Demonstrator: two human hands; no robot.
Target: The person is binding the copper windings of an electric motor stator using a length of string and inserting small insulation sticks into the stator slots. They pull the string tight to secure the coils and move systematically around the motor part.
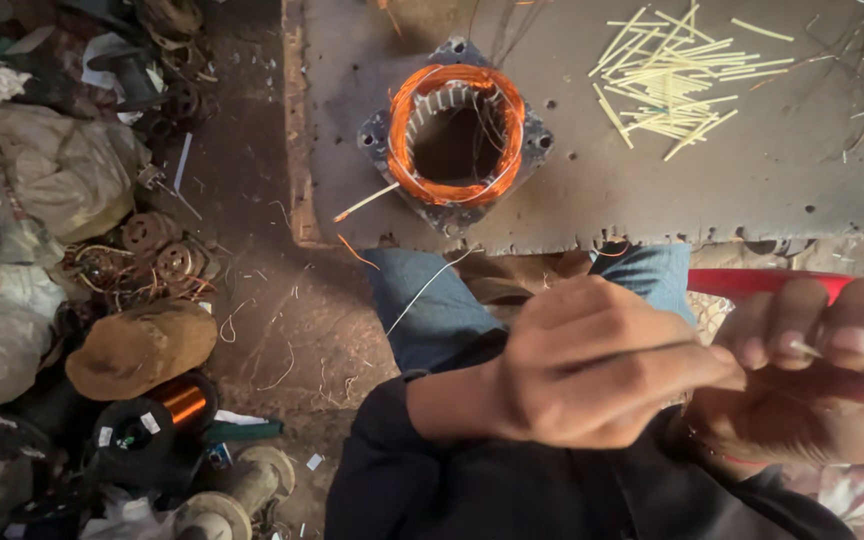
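A motor stator (455, 135) with orange copper windings lies flat on a grey worktable (752, 190). A white sleeved lead (364, 203) sticks out of its lower left side. Close to the camera, my left hand (592, 365) is closed around a thin wire (642, 350) that runs across to my right hand (812, 370). My right hand pinches the same wire's pale tip between thumb and fingers. A thin white strand (427, 288) trails down from the table edge over my knee.
A pile of pale yellow insulation sticks (674, 72) lies on the table's far right. On the floor at left are sacks (47, 175), small wound rotors (164, 248), a brown cap (140, 345) and a spool of copper wire (157, 418). A red plastic seat (752, 283) is under me.
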